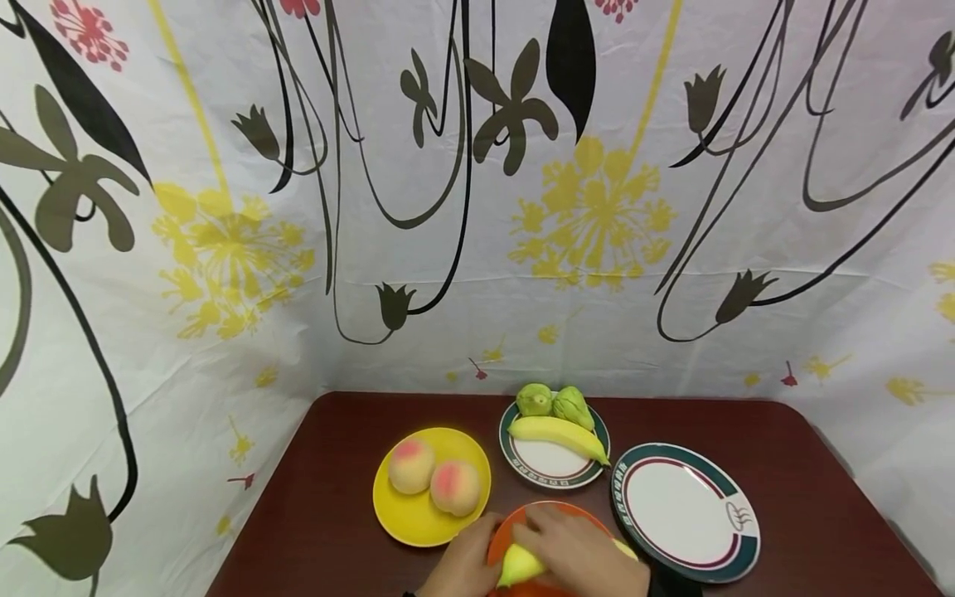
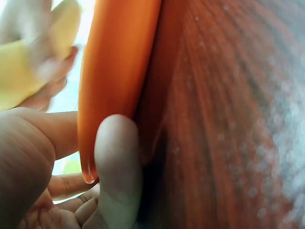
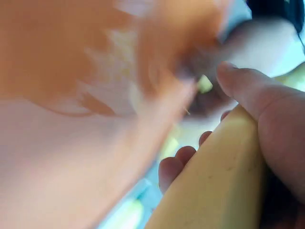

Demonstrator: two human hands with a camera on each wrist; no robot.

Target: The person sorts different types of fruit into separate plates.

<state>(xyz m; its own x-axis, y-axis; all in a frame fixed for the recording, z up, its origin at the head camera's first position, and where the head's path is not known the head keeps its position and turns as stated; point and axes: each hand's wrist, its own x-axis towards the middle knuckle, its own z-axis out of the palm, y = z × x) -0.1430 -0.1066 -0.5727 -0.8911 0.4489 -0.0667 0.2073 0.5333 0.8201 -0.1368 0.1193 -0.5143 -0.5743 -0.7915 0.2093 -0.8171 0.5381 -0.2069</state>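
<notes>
Banana (image 1: 518, 567): lying crosswise in the grasp, over the orange plate; yellow, one end pointing toward the left hand; whether it is touching the plate I cannot tell.
Right hand (image 1: 584, 549): curling round the banana, fingers on one side and thumb on the other; closing as far as the fruit's thickness is allowing.
Left hand (image 1: 468, 557): pinching the orange plate's rim, thumb and fingers nearly meeting across the thin edge.
Orange plate (image 2: 121, 52): sitting at the near side of the table, partly hiding beneath both hands.
Yellow plate (image 1: 399, 524): resting just beyond and to the left; carrying two peaches (image 1: 455, 487), pink-tinged, side by side.
Smaller green-rimmed plate (image 1: 550, 474): standing farther back; holding a second banana (image 1: 559, 435) in front of two green fruits (image 1: 573, 408).
Larger green-rimmed plate (image 1: 690, 510): lying on the right, near the smaller one, its face catching a streak of light.
Table (image 1: 313, 481): showing dark red-brown wood grain.
Backdrop cloth (image 1: 477, 257): hanging behind, displaying yellow, black and olive plant prints.
Right wrist view: blurring heavily beyond the held fruit.
</notes>
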